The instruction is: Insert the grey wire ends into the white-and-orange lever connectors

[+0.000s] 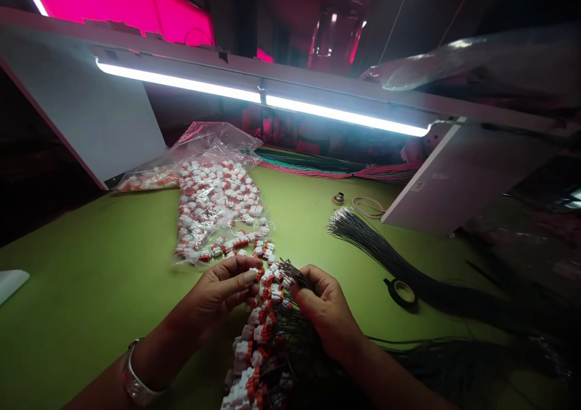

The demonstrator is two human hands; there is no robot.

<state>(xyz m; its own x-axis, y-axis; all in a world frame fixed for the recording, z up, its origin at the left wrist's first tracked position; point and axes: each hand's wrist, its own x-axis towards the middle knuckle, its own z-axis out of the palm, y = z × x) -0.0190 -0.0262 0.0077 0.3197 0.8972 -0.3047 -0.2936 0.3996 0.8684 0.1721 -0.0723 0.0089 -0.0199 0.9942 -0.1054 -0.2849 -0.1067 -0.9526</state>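
Plastic bag [218,138] of white-orange wire connectors [218,201]

**Wire-assembly workshop bench**

This is an electrical assembly workshop, set up for bench work. A green tabletop [91,258] sits beneath a bright tube light [263,98] mounted on a white frame [77,107]. Hundreds of white-and-orange lever connectors [213,201] lie in a clear plastic bag [218,137], and long sheaves of thin black wires [385,258] spread across the surface. Bundled pink and green wires [308,166] run along the back. A roll of tape [402,293], a rubber band [367,206] and a small metal fitting [338,198] lie close by. Such bulk stock points to batch work.
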